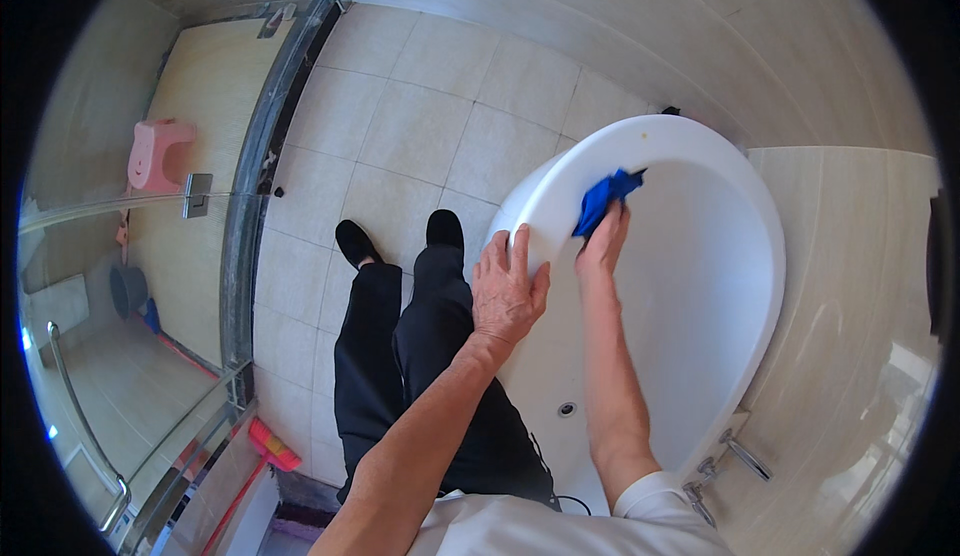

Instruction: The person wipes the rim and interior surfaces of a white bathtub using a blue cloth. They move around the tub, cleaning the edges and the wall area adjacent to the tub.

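A white oval bathtub (pixel 675 286) stands before me. My right hand (pixel 605 237) holds a crumpled blue cloth (pixel 602 199) against the inner side of the tub near its far rounded end. To the left, my left hand (pixel 508 286) rests on the tub's near rim with its fingers spread and nothing in it. A small yellowish spot (pixel 643 135) shows on the far rim beyond the cloth. The round drain (pixel 566 409) lies in the tub floor, between my forearms.
Chrome taps (pixel 712 473) stick out by the tub's lower right edge. On the left, a glass shower enclosure holds a pink stool (pixel 155 157) and a grey bucket (pixel 129 290). A red and yellow broom (pixel 274 445) leans near its lower corner. Tiled walls border the tub.
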{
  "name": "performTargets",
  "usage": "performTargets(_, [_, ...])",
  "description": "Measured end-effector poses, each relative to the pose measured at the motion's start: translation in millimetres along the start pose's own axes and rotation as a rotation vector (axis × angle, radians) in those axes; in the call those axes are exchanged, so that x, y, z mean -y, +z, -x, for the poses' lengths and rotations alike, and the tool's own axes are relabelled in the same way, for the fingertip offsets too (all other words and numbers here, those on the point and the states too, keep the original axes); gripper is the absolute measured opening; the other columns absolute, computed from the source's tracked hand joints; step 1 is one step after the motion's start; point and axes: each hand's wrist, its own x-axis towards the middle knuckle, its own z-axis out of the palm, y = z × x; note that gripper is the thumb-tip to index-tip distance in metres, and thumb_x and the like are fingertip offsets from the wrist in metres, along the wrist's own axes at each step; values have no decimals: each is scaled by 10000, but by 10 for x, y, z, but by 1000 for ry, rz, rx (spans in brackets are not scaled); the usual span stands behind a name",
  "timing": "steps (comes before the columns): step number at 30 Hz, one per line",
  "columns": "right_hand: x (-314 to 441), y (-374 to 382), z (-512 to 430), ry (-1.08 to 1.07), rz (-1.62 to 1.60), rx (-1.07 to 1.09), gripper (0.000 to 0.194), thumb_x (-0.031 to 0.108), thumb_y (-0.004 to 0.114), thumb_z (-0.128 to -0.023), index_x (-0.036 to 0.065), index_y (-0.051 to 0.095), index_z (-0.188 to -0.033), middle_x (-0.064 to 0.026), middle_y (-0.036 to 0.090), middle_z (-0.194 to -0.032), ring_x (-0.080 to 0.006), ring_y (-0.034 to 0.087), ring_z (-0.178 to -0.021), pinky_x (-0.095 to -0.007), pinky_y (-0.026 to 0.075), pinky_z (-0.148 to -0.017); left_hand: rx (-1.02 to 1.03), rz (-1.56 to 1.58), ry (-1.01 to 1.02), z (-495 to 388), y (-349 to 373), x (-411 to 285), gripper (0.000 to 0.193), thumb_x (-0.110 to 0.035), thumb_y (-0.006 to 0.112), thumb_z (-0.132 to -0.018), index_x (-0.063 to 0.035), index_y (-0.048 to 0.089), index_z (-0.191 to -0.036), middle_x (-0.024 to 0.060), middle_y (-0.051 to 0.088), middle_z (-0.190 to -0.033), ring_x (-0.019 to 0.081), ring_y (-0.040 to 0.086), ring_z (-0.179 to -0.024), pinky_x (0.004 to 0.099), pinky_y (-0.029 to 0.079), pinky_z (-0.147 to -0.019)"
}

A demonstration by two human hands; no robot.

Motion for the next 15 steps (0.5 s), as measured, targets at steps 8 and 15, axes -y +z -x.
performTargets(8, [-1775, -920, 925, 349, 419, 348, 505, 408, 493, -1036, 40, 515, -1382, -147, 591, -1309, -260, 571, -1187, -422, 469, -1008, -10, -13, 2, -2, -49, -28, 678, -244, 702, -893, -47, 400, -1468, 204, 492, -1314, 401, 532, -1147, 497, 448, -949])
performTargets(15, [-2150, -1063, 402, 671, 167, 209, 510, 459, 496, -1016, 90, 540, -1367, -115, 600, -1320, -274, 578, -1193, -462, 474, -1011, 1, -24, 19, -1, -61, -34, 668, -269, 680, -907, -38, 427, -1481, 241, 488, -1331, 414, 519, -1191, 504, 451, -920])
